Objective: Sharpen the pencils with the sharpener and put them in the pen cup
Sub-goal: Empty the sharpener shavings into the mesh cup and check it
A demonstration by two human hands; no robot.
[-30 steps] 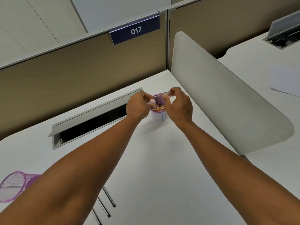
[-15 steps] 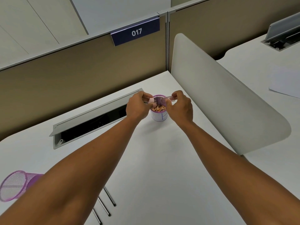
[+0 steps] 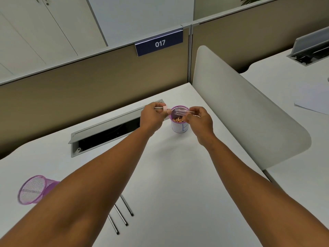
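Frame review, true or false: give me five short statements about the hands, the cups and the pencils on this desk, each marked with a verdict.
1. Both hands work above the small white cup with the purple rim. True.
2. That cup is empty. False: it holds brownish pencil shavings.
3. The purple mesh pen cup lies on its side at the desk's near left. True.
4. The three loose pencils stand in the mesh cup. False: they lie on the white desk, beside the left forearm.
5. The right hand is empty. False: it pinches a clear plastic piece; the left hand grips a pink-ended pencil.
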